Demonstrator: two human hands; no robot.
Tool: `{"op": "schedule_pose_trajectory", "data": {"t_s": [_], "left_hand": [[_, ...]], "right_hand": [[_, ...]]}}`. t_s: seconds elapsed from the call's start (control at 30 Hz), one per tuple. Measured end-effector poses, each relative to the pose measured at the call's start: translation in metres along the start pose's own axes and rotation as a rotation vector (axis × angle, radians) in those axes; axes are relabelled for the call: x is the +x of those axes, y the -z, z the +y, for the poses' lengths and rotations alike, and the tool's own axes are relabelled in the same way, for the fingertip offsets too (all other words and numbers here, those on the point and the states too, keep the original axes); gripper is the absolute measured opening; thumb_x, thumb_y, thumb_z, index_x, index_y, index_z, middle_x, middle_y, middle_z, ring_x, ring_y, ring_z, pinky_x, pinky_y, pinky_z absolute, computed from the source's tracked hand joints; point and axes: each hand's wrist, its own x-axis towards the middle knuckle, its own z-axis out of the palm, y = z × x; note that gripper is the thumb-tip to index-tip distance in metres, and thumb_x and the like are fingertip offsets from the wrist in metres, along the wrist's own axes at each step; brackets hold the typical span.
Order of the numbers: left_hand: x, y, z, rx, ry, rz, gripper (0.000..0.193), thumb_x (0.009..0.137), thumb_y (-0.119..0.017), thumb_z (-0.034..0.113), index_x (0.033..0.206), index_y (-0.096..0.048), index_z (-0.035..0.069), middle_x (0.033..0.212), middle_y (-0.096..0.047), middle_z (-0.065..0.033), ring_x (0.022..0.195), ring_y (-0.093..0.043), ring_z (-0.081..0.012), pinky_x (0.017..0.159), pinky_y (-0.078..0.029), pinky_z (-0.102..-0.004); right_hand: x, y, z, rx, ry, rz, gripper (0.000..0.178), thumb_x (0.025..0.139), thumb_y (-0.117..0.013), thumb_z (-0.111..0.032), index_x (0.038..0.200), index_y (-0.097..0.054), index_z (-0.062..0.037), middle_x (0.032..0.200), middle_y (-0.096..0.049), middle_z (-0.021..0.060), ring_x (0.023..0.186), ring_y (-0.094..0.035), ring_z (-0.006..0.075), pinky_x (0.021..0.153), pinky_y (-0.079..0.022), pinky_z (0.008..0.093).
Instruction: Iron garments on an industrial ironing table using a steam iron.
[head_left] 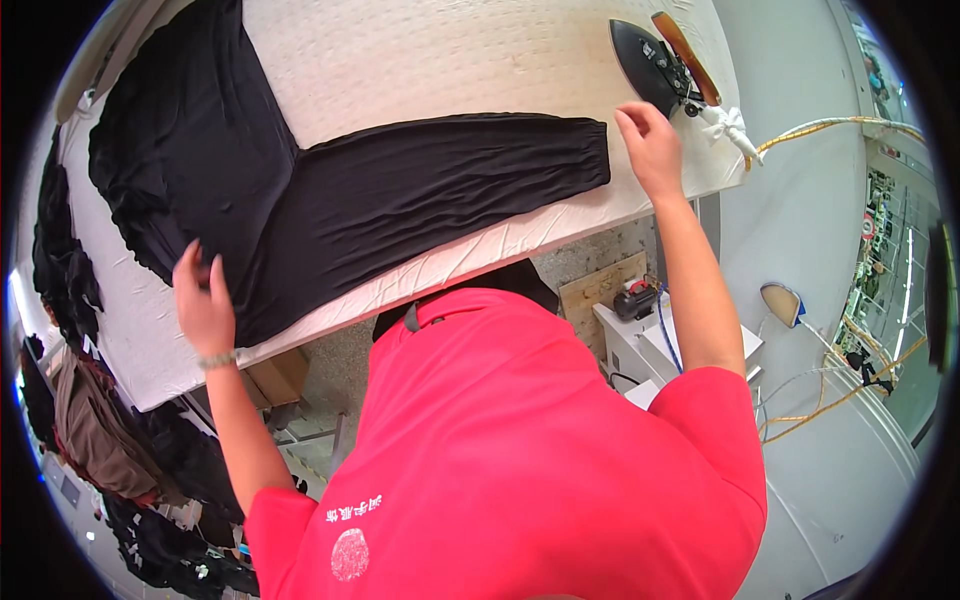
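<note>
Black trousers (400, 185) lie spread on a pale padded ironing table (430, 60). One leg runs to the right and ends in a gathered cuff; the other part stretches toward the far left. At the gathered left edge of the trousers is my left hand (205, 305), fingers apart, holding nothing; whether it touches the cloth is hard to tell. My right hand (654, 150) hovers just beyond the cuff, its fingers loosely bent and its thumb apart, with nothing in it. Close past it stands a dark iron (645, 70) with a wooden handle (687, 58).
A yellow-and-white hose (830, 123) leads from the iron toward the right. Dark garments (65, 250) hang or lie along the left side, with a brown one (95, 430) lower down. Below the table's near edge at right sits a small motor (635, 302) on a white machine (655, 345).
</note>
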Motion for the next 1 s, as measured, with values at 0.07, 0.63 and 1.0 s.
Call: {"op": "schedule_pose_trajectory", "data": {"t_s": [0.07, 0.63, 1.0], "left_hand": [[0.045, -0.026, 0.054, -0.083, -0.284, -0.019, 0.033, 0.096, -0.066, 0.010, 0.128, -0.064, 0.009, 0.114, -0.068, -0.0104, 0.085, -0.067, -0.0265, 0.080, -0.054, -0.0362], [0.142, -0.082, 0.117, 0.135, -0.546, -0.664, 0.015, 0.089, -0.072, 0.019, 0.091, -0.063, 0.008, 0.097, -0.062, -0.0087, 0.084, -0.066, -0.0310, 0.073, -0.053, -0.0407], [0.147, -0.082, 0.101, 0.164, -0.469, -0.691, 0.017, 0.087, -0.074, 0.021, 0.091, -0.067, 0.006, 0.091, -0.060, -0.0101, 0.084, -0.064, -0.0313, 0.074, -0.051, -0.0404]], "right_hand": [[0.012, -0.012, -0.006, -0.049, 0.054, -0.043, 0.020, 0.095, -0.070, -0.019, 0.107, -0.070, -0.0032, 0.093, -0.072, 0.0065, 0.080, -0.068, 0.0162, 0.075, -0.053, 0.0300], [0.002, -0.010, -0.005, -0.392, 0.355, -0.220, 0.010, 0.083, -0.073, -0.015, 0.089, -0.067, -0.0109, 0.092, -0.062, 0.0055, 0.095, -0.063, 0.0276, 0.081, -0.052, 0.0413], [0.033, -0.012, -0.009, -0.395, 0.282, -0.363, 0.010, 0.084, -0.069, -0.015, 0.088, -0.064, -0.0074, 0.092, -0.066, 0.0097, 0.092, -0.065, 0.0317, 0.079, -0.052, 0.0431]]}}
